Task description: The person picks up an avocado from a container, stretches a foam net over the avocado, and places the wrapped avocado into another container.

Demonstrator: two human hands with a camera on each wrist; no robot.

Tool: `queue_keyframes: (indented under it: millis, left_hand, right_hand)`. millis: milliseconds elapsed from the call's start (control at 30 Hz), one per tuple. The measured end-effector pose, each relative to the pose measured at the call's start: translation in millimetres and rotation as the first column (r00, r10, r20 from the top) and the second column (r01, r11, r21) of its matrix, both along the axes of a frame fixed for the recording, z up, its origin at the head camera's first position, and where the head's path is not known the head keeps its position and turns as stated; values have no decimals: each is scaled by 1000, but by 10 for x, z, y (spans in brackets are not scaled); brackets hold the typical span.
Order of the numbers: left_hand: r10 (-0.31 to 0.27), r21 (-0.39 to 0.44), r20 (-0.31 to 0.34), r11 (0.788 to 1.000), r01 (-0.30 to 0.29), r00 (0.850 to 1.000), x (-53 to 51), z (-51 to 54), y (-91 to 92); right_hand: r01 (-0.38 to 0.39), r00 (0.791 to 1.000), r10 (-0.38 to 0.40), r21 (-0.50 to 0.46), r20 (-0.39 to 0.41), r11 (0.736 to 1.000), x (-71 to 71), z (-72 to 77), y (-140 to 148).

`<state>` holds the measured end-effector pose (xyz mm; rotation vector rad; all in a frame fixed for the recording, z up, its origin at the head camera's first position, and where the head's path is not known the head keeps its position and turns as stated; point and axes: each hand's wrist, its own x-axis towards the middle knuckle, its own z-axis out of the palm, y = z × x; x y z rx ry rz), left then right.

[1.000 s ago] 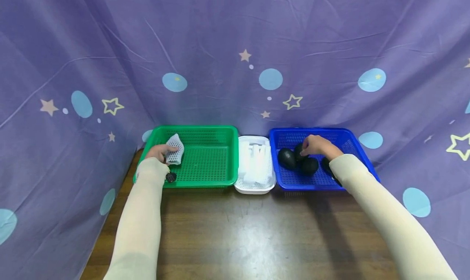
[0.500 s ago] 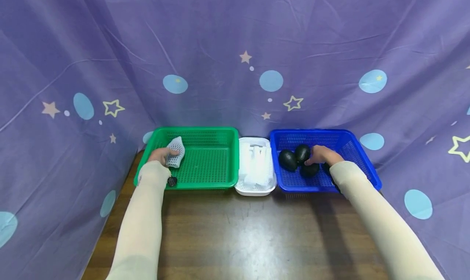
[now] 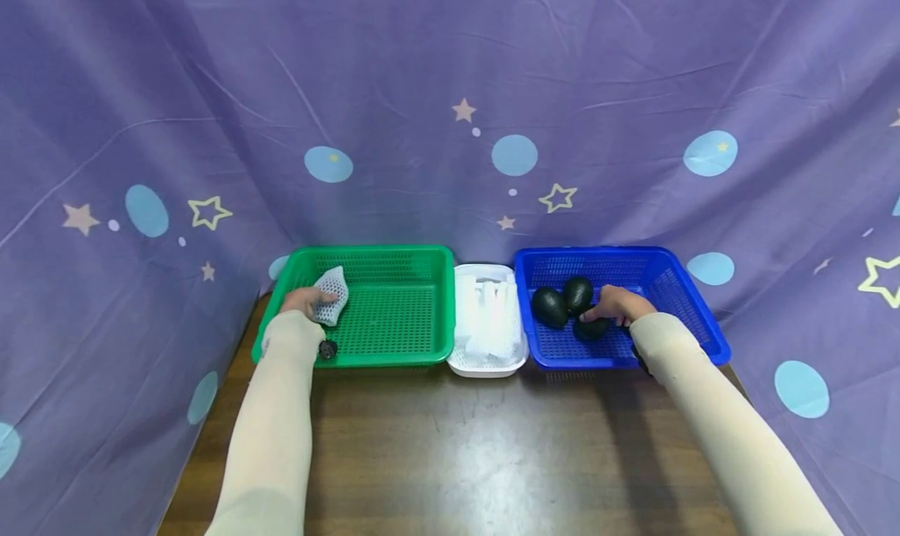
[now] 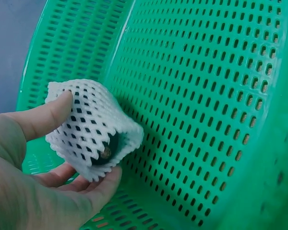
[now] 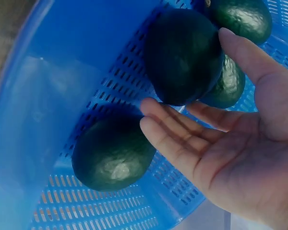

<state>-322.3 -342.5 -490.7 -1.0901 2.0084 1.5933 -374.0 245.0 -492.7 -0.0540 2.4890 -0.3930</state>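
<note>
At the left side of the green basket [image 3: 394, 317], my left hand [image 3: 302, 300] holds an avocado in a white foam net [image 4: 84, 127]. Its thumb lies over the net and its fingers support it from below. Through the net's open end a dark skin with a brown stem spot shows. In the blue basket [image 3: 530, 348], my right hand [image 5: 230, 129] has its thumb and fingers about a dark green avocado [image 5: 182, 57]. The thumb tip is at one side, and the index fingertip is hidden behind the fruit. Another avocado [image 5: 113, 155] lies beside the fingertips.
Between the two baskets stands a small white basket [image 3: 485, 372] with several white foam nets [image 3: 492, 317]. Two more avocados [image 3: 550, 307] lie left of my right hand. A brown wooden table [image 3: 450, 442] carries the baskets; a purple curtain [image 3: 422, 91] hangs close behind.
My right hand has moved from the rear avocado to the one nearer the front, and its thumb now overlaps it. The left hand keeps hold of the netted avocado, nearly in place.
</note>
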Motion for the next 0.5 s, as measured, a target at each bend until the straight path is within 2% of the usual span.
queue_keyframes:
  millis: [267,367,500]
  left_hand:
    - [122,-74,-66,989,-127,990,45,19,123]
    - [133,-74,-82,987,-140,988,83,2,142]
    - [119,-68,-89,990,-125,989,97,-34,133]
  right_hand:
    - [100,994,-96,-70,51,993,3,-11,-13]
    - [106,993,-102,-81,53,991,10,-5,-18]
    - [103,994,-99,-89,51,991,12,4,-19]
